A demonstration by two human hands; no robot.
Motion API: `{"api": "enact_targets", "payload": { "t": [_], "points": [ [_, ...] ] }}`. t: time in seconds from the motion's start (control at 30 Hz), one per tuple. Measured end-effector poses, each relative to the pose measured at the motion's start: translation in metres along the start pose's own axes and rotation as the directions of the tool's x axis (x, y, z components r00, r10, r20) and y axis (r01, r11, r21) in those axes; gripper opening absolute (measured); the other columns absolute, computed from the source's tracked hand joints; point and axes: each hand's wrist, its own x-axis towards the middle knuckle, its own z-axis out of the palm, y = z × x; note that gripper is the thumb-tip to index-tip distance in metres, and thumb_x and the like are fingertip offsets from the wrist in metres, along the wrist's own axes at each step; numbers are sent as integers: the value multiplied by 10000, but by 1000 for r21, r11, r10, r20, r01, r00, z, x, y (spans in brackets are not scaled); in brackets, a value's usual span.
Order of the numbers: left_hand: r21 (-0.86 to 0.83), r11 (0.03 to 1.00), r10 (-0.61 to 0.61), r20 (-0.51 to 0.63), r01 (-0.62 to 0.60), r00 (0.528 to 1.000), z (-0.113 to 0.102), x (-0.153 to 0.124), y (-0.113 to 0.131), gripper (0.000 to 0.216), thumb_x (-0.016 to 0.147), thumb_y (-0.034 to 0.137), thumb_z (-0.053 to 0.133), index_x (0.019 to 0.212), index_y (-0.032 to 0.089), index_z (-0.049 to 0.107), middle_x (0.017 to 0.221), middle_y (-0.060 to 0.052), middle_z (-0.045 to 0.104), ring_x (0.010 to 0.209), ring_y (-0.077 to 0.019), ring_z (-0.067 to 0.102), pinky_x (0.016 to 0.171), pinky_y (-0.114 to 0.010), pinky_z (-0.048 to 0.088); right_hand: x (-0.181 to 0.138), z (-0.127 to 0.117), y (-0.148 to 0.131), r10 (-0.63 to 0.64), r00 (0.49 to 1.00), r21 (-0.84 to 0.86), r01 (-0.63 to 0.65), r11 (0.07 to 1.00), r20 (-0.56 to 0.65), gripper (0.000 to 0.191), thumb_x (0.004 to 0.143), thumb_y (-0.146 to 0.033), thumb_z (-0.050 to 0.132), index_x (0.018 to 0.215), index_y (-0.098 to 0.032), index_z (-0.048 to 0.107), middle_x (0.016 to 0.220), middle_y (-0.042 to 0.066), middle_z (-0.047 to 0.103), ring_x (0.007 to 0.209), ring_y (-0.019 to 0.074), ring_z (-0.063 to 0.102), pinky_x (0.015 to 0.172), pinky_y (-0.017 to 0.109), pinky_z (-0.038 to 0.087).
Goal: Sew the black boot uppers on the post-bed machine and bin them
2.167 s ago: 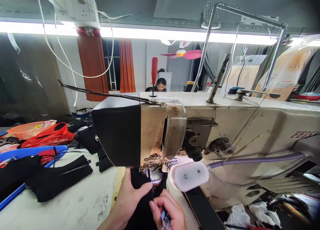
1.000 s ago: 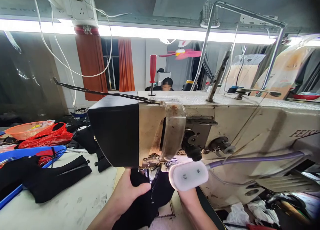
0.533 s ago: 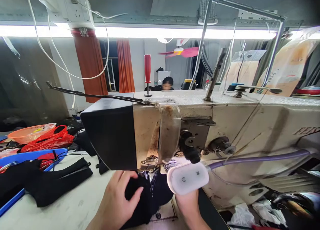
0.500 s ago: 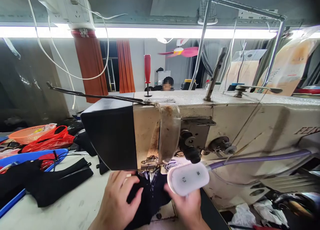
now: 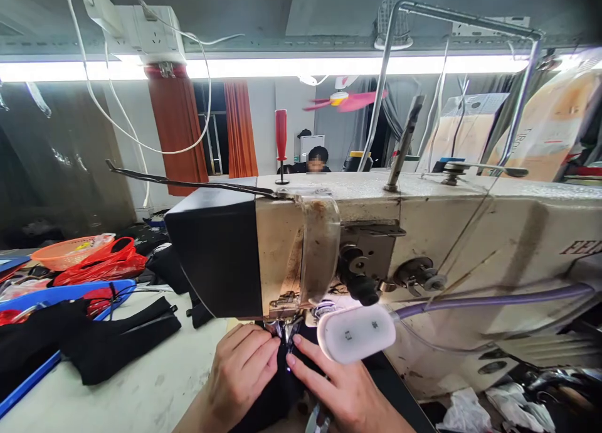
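Observation:
Below the needle area of a sewing machine (image 5: 291,251) lies a piece of black fabric (image 5: 270,398). My left hand (image 5: 247,364) is closed, its thumb and bent fingers pinching the fabric just left of the presser foot (image 5: 282,329). On the other side, my right hand (image 5: 345,383) rests with thumb and index finger stretched out, their tips on the fabric beside the foot. A grey metal tool (image 5: 318,417) sticks out below this hand from the palm; most of it is hidden. The lit white lamp (image 5: 357,334) hangs just above my right hand.
At left, black garment pieces (image 5: 125,339) lie over a blue tray (image 5: 28,386) and the table. Behind are a red plastic bag (image 5: 103,263) and an orange basket (image 5: 66,254). White crumpled plastic (image 5: 463,411) lies lower right. A person (image 5: 317,160) is beyond the machine.
My left hand has moved right, its fingers closing on the fabric. My right hand has come out from behind the lamp onto the fabric, and the metal tool now shows below it.

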Motion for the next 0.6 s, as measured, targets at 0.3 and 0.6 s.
{"api": "enact_targets", "payload": {
  "t": [0.3, 0.6],
  "points": [
    [10, 993, 117, 85, -118, 990, -7, 0, -2, 195, 851, 31, 516, 997, 67, 640, 813, -105, 692, 763, -191, 627, 687, -311, 570, -7, 13, 4, 38, 991, 94, -26, 995, -132, 293, 907, -238, 492, 1129, -183, 674, 1035, 146, 736, 918, 217, 706, 817, 314, 542],
    [2, 996, 95, 8, -95, 995, 6, -10, -5, 300, 824, 16, 499, 1074, 100, 641, 830, -105, 692, 785, -196, 625, 686, -322, 579, -6, 13, 5, 100, 983, 109, -84, 990, -153, 327, 890, -158, 447, 1070, -216, 714, 980, 118, 740, 930, 226, 698, 780, 298, 549]
  ]
}}
